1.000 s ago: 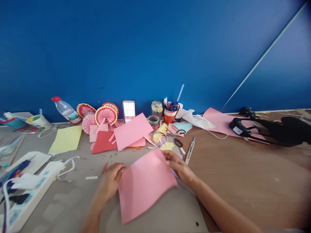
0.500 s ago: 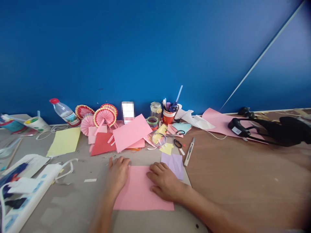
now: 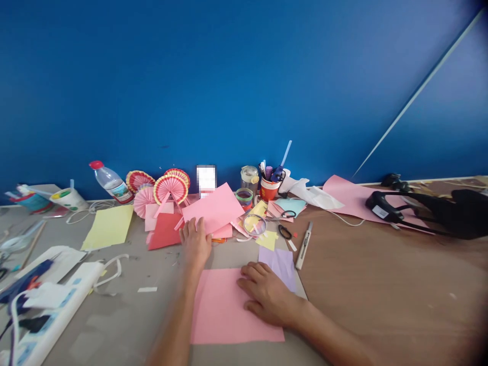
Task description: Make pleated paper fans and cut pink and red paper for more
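A pink sheet of paper [image 3: 224, 310] lies flat on the grey table in front of me. My right hand [image 3: 267, 295] rests on its upper right part, fingers stretched out, palm down. Farther forward, my left hand [image 3: 196, 244] is at the lower edge of another pink sheet [image 3: 215, 208], fingers extended; whether they press on it I cannot tell. A red sheet [image 3: 164, 231] lies just left of those fingers. Behind it are folded paper fans [image 3: 171, 189] in pink and red. Beside my right hand is a crumpled lilac sheet [image 3: 280, 264].
A utility knife [image 3: 304, 246], scissors [image 3: 285, 232] and a tape roll [image 3: 254, 224] lie to the right. A red cup of pens [image 3: 269, 189] and a jar [image 3: 249, 178] stand behind. At left are a power strip [image 3: 57, 305], a yellow sheet [image 3: 109, 227] and a tilted bottle [image 3: 112, 183].
My left hand has left the near pink sheet and reached forward to the pink sheet at the back. My right hand stays on the near sheet. The whole view has shifted slightly.
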The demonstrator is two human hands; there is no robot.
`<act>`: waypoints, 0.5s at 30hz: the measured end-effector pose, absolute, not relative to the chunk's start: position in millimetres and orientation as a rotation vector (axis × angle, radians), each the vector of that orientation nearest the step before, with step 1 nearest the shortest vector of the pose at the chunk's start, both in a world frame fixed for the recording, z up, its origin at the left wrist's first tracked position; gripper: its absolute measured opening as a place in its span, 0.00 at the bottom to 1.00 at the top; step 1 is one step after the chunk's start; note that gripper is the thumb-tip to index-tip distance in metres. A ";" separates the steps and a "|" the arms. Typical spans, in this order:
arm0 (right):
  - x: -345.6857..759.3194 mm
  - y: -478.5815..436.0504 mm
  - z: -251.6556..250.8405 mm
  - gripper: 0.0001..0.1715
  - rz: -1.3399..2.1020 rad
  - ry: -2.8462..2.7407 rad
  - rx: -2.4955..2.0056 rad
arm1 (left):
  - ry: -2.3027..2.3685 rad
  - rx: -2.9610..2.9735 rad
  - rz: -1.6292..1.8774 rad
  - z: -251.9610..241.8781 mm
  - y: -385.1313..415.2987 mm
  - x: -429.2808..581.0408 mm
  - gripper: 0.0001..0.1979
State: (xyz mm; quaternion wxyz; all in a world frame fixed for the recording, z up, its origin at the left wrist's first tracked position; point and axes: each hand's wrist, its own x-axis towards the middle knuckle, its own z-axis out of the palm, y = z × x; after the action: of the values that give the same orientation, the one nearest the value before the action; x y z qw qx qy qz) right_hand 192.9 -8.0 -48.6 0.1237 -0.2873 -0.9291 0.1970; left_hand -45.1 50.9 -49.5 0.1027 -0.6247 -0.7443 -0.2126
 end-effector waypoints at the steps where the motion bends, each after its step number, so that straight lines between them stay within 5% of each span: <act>1: 193.0 -7.7 -48.5 0.22 0.578 -2.711 -0.843 | -2.201 -1.855 -0.642 -52.7 52.4 -45.6 0.22; 15: 198.3 -0.6 -46.2 0.21 0.619 -2.321 -0.725 | -1.750 -1.888 -1.085 -50.8 40.8 -32.3 0.15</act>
State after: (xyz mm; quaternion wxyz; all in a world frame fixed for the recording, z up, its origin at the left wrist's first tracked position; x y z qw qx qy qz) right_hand 198.3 -0.6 -46.2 0.3110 -0.2748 -0.8791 0.2343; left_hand -32.3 40.8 -50.8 0.1728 -0.6656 -0.6170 -0.3826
